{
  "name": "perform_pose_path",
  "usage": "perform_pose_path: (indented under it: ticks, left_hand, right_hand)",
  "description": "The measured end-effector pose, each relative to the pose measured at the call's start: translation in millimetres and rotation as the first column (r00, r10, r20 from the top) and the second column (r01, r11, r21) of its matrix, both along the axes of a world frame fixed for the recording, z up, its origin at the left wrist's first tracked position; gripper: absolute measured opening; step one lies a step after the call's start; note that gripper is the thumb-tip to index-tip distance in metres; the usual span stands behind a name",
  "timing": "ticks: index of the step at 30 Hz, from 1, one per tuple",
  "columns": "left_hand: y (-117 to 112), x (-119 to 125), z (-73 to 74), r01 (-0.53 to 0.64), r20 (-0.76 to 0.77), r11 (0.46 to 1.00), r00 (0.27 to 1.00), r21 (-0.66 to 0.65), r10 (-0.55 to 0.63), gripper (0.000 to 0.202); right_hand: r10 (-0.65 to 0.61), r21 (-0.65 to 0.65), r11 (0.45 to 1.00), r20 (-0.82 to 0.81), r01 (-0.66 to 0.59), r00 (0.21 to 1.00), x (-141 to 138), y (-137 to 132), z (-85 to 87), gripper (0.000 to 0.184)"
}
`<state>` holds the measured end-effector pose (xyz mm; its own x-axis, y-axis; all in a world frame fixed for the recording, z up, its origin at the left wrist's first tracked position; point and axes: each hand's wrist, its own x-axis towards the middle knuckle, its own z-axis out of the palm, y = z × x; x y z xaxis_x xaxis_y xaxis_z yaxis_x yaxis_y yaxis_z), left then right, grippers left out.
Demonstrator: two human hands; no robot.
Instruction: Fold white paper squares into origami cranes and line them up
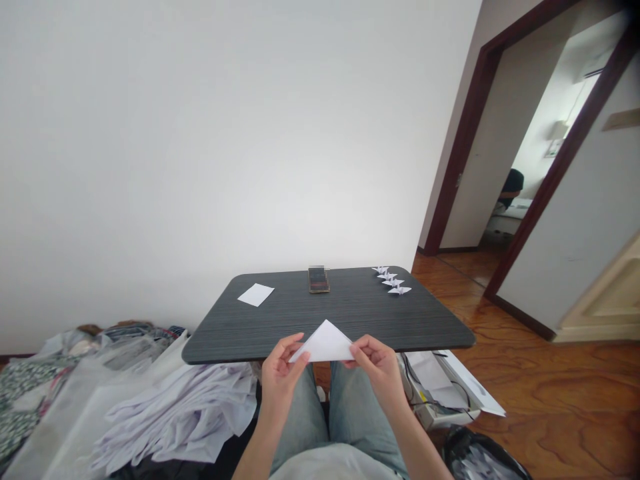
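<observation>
A white paper sheet folded into a triangle (325, 343) is held in the air just above the near edge of the dark wood-grain table (345, 313). My left hand (280, 363) pinches its left corner between thumb and fingers. My right hand (375, 360) pinches the right corner the same way. Farther along the tabletop lie a loose rectangle of white paper (256, 295), a phone-like dark object in a clear case (319, 280), and a row of several white origami cranes (393, 282) near the far right edge.
Plastic-wrapped white sheets and patterned cloth (175, 413) are heaped on the floor to my left. Papers and cables (440, 387) sit below the table's right side, beside a black bag (480, 457). A doorway (500, 167) at right shows a seated person (510, 190) in another room.
</observation>
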<state>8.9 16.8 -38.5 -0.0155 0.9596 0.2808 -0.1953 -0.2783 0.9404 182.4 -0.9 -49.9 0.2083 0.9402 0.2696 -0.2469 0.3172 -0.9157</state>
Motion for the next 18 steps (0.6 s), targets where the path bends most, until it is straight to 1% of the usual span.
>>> perform_pose_path:
  ticks: [4, 7, 11, 15, 18]
  left_hand:
    - [-0.4, 0.3, 0.3, -0.040, -0.034, 0.998, 0.999, -0.047, 0.039, 0.037]
    - [-0.6, 0.0, 0.2, -0.058, -0.082, 0.997, 0.995, -0.054, 0.054, 0.036]
    - [-0.9, -0.8, 0.1, -0.051, -0.112, 0.998, 0.993, -0.043, 0.046, 0.041]
    - [-1.5, 0.1, 0.4, -0.037, -0.116, 0.999, 0.993, 0.002, 0.037, 0.047]
    - [-1.9, 1.7, 0.8, -0.014, -0.123, 0.999, 0.992, -0.037, 0.010, 0.046]
  right_hand:
    - [0.006, -0.001, 1.000, -0.024, -0.006, 1.000, -0.9, -0.3, 1.0, 0.025]
    - [-0.004, -0.003, 1.000, -0.029, 0.004, 1.000, -1.7, -0.8, 1.3, 0.026]
    - [-0.010, -0.010, 1.000, -0.016, 0.010, 1.000, -2.0, -1.0, 1.4, 0.027]
    - [0.000, -0.013, 1.000, 0.007, 0.000, 1.000, -1.5, -1.5, 2.4, 0.027]
    - [0.029, -0.015, 0.999, 0.034, -0.029, 0.999, -1.8, -1.9, 3.5, 0.026]
